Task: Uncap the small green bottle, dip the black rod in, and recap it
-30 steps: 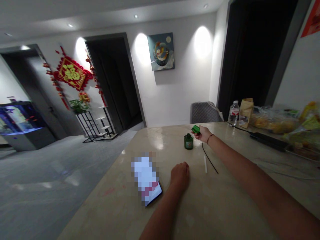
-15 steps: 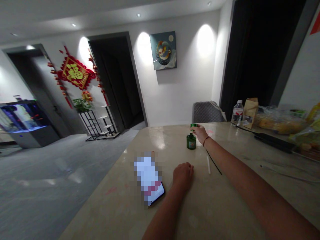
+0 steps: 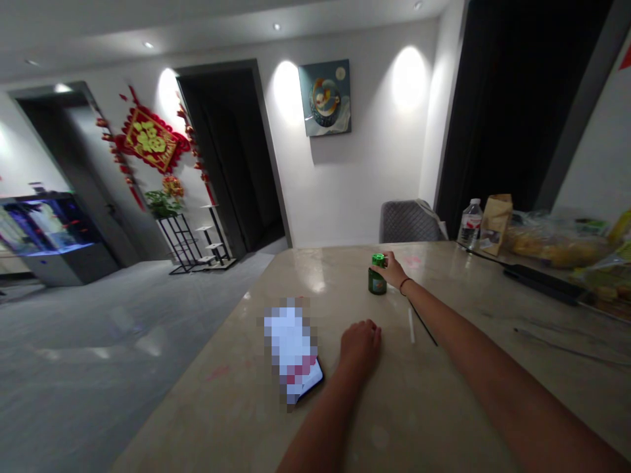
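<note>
On the far part of the table stands a small dark green bottle [image 3: 377, 286] with a label on its front. My right hand [image 3: 394, 270] pinches a shiny green cap [image 3: 378, 260], which sits at the top of the bottle's neck. Whether the cap is seated cannot be told. My left hand [image 3: 361, 341] rests on the tabletop nearer to me, fingers curled in, with nothing visible in it. To its left lies a phone [image 3: 310, 384] with a lit, blurred screen. Below my right wrist lie a short white stick [image 3: 411, 326] and a thin black stick [image 3: 426, 326].
At the table's right side are a water bottle [image 3: 470, 223], a brown paper bag [image 3: 495, 223], plastic bags [image 3: 552, 240] of food, and a long black object [image 3: 539, 282]. A cable [image 3: 566, 345] lies nearer. Behind the table stands a grey chair [image 3: 410, 221].
My right hand has lowered the green cap from above the bottle onto its neck. The left hand stays in place, and the view has shifted slightly.
</note>
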`<state>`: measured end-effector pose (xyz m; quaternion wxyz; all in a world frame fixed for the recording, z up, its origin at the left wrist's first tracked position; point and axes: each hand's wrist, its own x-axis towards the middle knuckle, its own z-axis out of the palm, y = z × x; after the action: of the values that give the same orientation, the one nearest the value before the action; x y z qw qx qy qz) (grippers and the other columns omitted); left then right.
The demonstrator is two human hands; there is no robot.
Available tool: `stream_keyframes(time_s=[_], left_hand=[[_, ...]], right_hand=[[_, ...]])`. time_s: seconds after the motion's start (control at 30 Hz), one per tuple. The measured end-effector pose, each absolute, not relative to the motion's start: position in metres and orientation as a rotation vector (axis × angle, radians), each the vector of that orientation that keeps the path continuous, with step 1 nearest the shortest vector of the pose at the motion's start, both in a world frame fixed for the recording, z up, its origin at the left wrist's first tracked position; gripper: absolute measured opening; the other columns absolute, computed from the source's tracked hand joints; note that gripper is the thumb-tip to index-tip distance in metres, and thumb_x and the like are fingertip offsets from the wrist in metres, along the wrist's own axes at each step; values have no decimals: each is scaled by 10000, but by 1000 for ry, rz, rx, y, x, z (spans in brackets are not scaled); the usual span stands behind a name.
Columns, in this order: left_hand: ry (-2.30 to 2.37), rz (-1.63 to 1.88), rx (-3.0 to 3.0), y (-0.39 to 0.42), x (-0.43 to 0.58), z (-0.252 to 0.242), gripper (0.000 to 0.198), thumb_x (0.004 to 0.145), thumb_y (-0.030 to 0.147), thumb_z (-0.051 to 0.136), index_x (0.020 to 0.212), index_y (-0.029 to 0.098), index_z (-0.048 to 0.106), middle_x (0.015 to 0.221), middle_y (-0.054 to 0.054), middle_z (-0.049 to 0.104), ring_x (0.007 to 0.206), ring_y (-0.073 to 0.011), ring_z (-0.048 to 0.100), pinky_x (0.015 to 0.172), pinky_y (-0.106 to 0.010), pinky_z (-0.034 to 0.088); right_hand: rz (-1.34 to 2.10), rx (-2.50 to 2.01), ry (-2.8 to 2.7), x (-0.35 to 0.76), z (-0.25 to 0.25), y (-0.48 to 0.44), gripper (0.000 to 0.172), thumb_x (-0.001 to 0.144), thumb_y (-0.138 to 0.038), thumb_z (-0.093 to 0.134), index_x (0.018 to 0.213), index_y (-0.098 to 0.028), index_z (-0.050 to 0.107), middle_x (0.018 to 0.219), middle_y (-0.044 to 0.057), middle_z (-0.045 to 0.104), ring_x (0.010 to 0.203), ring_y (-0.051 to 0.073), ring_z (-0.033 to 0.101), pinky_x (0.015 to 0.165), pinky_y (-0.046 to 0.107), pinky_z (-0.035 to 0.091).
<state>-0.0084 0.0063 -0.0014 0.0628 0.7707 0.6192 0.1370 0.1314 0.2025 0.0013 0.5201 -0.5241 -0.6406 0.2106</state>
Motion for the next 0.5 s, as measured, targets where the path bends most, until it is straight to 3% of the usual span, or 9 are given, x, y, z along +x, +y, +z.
stream_keyframes(time_s=[0.5], left_hand=[[1857,479,2363,9,-9,-9,286,842,329,282,925,207,527,899,-50,604,852,-164,540,731,-272,368]], right_hand=[[749,-1073,-1680,138,12,134,409,589,-339,681,886,-183,447,874,57,614,821,165,592,762,333,464]])
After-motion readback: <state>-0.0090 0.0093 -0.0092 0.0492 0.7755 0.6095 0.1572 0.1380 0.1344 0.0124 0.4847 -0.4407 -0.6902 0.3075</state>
